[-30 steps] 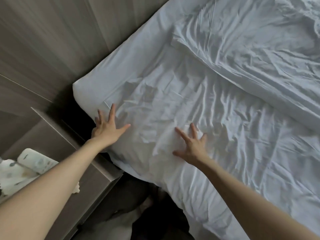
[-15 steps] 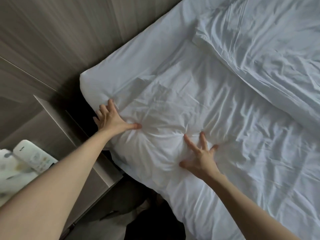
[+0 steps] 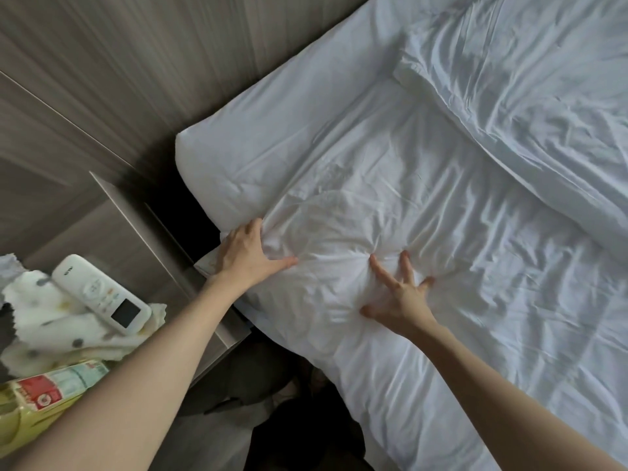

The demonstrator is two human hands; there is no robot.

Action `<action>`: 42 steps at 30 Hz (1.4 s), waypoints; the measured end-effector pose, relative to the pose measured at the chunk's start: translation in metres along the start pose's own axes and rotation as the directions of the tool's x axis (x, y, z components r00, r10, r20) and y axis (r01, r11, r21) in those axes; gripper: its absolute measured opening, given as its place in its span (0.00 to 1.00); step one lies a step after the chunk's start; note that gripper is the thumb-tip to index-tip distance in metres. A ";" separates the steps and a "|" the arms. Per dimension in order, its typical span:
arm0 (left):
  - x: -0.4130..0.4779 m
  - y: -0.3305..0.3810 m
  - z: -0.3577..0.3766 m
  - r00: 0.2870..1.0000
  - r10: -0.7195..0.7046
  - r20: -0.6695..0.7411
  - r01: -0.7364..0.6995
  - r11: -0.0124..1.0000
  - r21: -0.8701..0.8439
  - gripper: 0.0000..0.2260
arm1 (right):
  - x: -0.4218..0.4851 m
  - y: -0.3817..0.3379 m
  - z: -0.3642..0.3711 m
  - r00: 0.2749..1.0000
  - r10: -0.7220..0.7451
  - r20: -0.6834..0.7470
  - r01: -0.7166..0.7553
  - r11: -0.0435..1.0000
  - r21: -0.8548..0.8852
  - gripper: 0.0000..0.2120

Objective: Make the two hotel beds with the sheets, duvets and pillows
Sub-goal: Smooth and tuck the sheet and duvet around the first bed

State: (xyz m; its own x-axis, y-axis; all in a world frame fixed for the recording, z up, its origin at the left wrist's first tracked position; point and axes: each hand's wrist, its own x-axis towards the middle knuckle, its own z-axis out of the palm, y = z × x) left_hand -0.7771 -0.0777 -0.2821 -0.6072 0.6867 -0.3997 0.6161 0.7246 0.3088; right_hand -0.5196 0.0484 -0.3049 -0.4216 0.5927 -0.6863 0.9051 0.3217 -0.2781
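A white pillow (image 3: 343,198) lies wrinkled on the bed's white sheet (image 3: 272,107), near the corner by the headboard. My left hand (image 3: 244,256) rests against the pillow's left edge, thumb stretched out on top and fingertips hidden by a bulge of fabric. My right hand (image 3: 397,294) presses down into the pillow with spread fingers, and creases radiate from its fingertips. A white duvet (image 3: 530,96) lies folded back across the upper right of the bed.
A wood-panelled wall (image 3: 136,62) runs along the head of the bed. A grey nightstand (image 3: 142,229) stands left of the mattress corner, with a white remote (image 3: 102,294), a spotted cloth (image 3: 51,331) and a yellow packet (image 3: 34,406) on it. Dark floor shows below.
Both hands have slid toward each other and pushed deeper into the pillow, bunching its fabric. The view has shifted, bringing the nightstand's remote and packet into sight.
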 end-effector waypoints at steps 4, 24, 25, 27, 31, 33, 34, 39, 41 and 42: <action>-0.006 0.009 -0.011 0.990 -0.057 0.132 0.040 0.991 0.129 0.35 | -0.008 0.000 -0.011 0.999 -0.030 0.028 0.031 1.000 -0.007 0.45; -0.133 0.193 -0.112 0.917 0.321 0.236 -0.160 0.839 -0.521 0.18 | -0.196 -0.034 -0.052 0.882 0.113 -0.457 0.268 0.679 0.684 0.08; -0.138 0.191 -0.110 0.896 0.367 0.251 -0.159 0.792 -0.590 0.16 | -0.200 -0.028 -0.056 0.881 0.127 -0.456 0.260 0.674 0.691 0.09; -0.143 0.182 -0.111 0.834 0.477 0.276 -0.257 0.780 -0.570 0.22 | -0.212 -0.013 -0.069 0.861 0.157 -0.483 0.263 0.676 0.688 0.11; -0.140 0.157 -0.111 0.752 0.506 0.422 -0.478 0.860 -0.178 0.48 | -0.237 0.017 -0.110 0.829 0.173 -0.531 0.295 0.672 0.679 0.11; -0.141 0.153 -0.110 0.764 0.481 0.429 -0.539 0.842 0.016 0.49 | -0.244 0.029 -0.129 0.833 0.133 -0.537 0.313 0.688 0.655 0.12; -0.144 0.156 -0.111 0.766 0.487 0.419 -0.555 0.830 0.051 0.50 | -0.248 0.033 -0.138 0.838 0.108 -0.535 0.327 0.685 0.651 0.13; -0.143 0.188 -0.108 0.802 0.512 0.308 -0.529 0.848 -0.032 0.44 | -0.266 0.051 -0.182 0.873 0.034 -0.486 0.384 0.567 0.729 0.10; -0.142 0.203 -0.108 0.783 0.550 0.292 -0.588 0.807 0.057 0.36 | -0.273 0.056 -0.193 0.878 0.074 -0.473 0.381 0.488 0.785 0.08; -0.143 0.208 -0.107 0.778 0.558 0.289 -0.598 0.799 0.063 0.35 | -0.275 0.058 -0.197 0.878 0.103 -0.467 0.375 0.456 0.807 0.08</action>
State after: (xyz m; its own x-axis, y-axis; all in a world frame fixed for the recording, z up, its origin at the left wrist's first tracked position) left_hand -0.6154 -0.0194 -0.0686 0.0169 0.9216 -0.3879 0.8872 0.1651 0.4309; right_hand -0.3621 0.0494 0.0000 -0.3033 0.8983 -0.3180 0.3002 -0.2267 -0.9266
